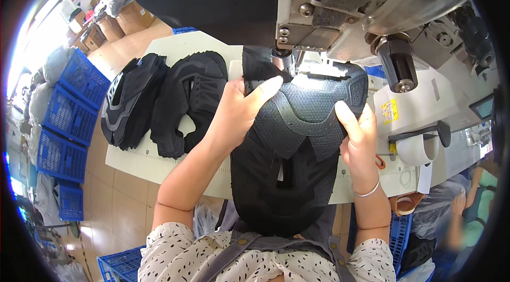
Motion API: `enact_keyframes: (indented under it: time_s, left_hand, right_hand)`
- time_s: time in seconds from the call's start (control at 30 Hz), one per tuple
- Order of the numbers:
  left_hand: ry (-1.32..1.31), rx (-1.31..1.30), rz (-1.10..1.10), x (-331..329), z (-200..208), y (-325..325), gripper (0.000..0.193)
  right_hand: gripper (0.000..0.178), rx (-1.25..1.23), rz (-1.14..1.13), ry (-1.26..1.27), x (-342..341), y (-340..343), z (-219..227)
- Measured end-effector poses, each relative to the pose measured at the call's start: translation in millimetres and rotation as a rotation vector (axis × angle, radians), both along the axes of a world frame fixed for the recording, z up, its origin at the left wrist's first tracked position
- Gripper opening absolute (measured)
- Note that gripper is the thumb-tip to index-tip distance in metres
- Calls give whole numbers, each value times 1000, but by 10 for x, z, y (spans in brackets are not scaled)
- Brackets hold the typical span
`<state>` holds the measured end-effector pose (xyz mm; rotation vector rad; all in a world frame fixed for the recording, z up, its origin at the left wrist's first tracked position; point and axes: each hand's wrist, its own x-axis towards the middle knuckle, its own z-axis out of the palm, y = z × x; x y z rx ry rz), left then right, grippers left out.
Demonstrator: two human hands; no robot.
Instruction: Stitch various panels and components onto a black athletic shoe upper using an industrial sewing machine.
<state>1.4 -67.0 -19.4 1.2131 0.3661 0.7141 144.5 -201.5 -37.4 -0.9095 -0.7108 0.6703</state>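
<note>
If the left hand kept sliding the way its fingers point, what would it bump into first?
Probably the sewing machine's needle post. The left hand lies on the black mesh shoe piece, fingers pointing up-right toward it, though depth is hard to judge.

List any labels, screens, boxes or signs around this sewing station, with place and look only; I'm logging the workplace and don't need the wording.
Yellow sticker: on the pale machine body, right of the hands; small rectangle.
Screen: far right edge; small dark panel, tilted.
Cardboard boxes: upper left on the floor; brown, open-topped.
Blue crates: stacked along the left; plastic lattice.
</note>
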Motion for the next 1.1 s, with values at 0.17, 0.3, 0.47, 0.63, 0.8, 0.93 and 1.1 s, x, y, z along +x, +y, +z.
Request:
enact_keyframes:
  time_s: [0.17, 0.3, 0.47, 0.63, 0.8, 0.93, 1.1]
  left_hand:
    - [33, -40, 69, -34, -31, -122, 18]
    - [24, -61, 93, -91, -5, -207, 18]
    - [108, -19, 92, -220, -121, -285, 24]
    - [87, 31, 27, -272, -234, -503, 23]
    - [-76, -71, 206, -59, -216, -730, 13]
    - [-52, -68, -72, -31, -193, -697, 21]
    - [155, 62, 163, -94, -217, -615, 21]
  right_hand:
    - [18, -36, -13, -41, -52, -22, 5]
    - [16, -155, 39, -5, -127, -74, 39]
    - [14, -212, 83, 6, -172, -123, 45]
    - [14, -251, 149, 20, -266, -155, 34]
    - [15, -228, 216, 12, -385, -151, 28]
    - [18, -276, 271, -67, -402, -250, 7]
    - [13, -217, 208, -763, -315, -545, 127]
